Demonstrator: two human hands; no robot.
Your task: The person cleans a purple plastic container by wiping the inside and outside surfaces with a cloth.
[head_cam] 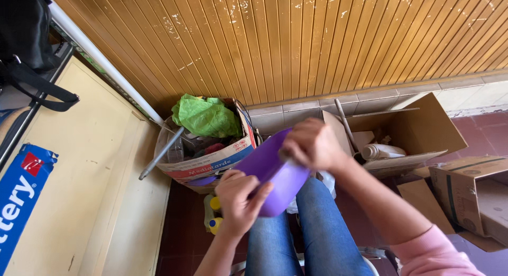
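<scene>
Both hands on a purple plastic container (275, 173), held above the lap, over the blue-jeaned knees (296, 228). Left hand (239, 199) grips its lower near edge, fingers wrapped over the rim; right hand (313, 145) clamps the top far edge, pink sleeve (431, 249) at the wrist. Container is tilted, hollow side facing left. Behind it on the floor: an open cardboard box (211, 162) stuffed with a green plastic bag (206, 117) and a metal tube (161, 153) poking out. Right of it, another open cardboard box (418, 128) with a white bottle (383, 150) inside. Yellow-capped bottles (214, 212) on the floor below the left hand. Wood-panelled wall (296, 43) behind.
</scene>
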